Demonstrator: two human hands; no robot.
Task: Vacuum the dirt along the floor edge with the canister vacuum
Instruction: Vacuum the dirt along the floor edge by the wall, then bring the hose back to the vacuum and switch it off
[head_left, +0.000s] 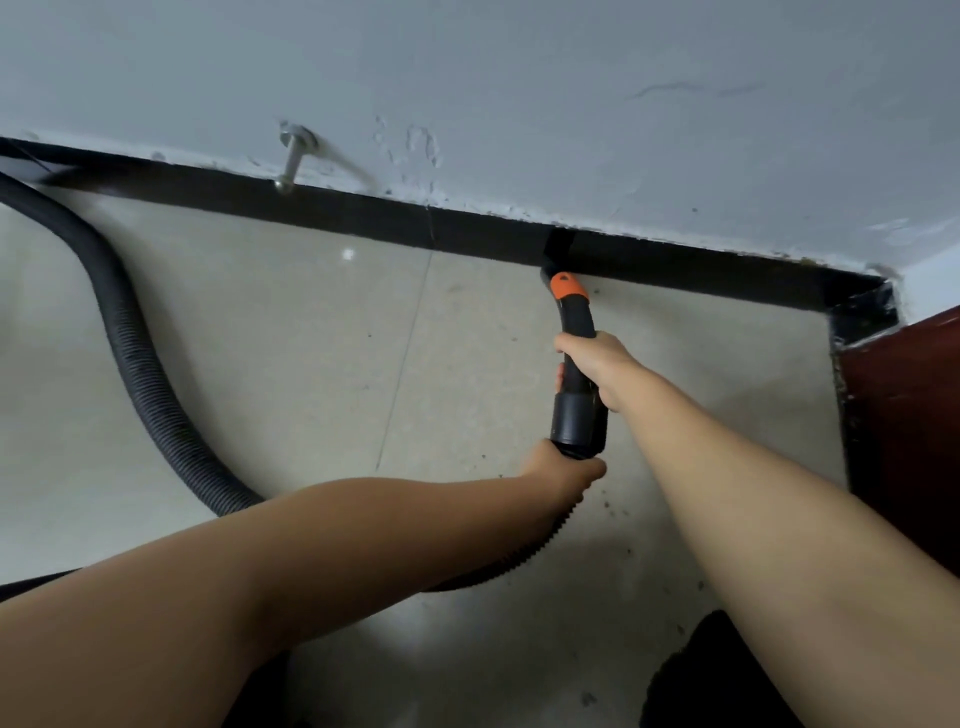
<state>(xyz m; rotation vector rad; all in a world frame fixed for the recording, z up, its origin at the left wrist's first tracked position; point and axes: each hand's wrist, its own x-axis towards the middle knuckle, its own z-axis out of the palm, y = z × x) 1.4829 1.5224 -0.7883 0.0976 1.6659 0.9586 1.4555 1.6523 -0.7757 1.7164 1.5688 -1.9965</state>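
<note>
Right hand (597, 364) closed in a full grip round the black vacuum wand (576, 332); left hand (563, 470) clasps the ribbed hose (140, 358) below it. Nozzle (558, 249) touches the black skirting (363, 215) (dark specks on the floor (311, 338) nearby).

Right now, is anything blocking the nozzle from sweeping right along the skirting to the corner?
Nothing visible. The nozzle sits against the skirting, and the floor strip from there to the corner is bare.
</note>
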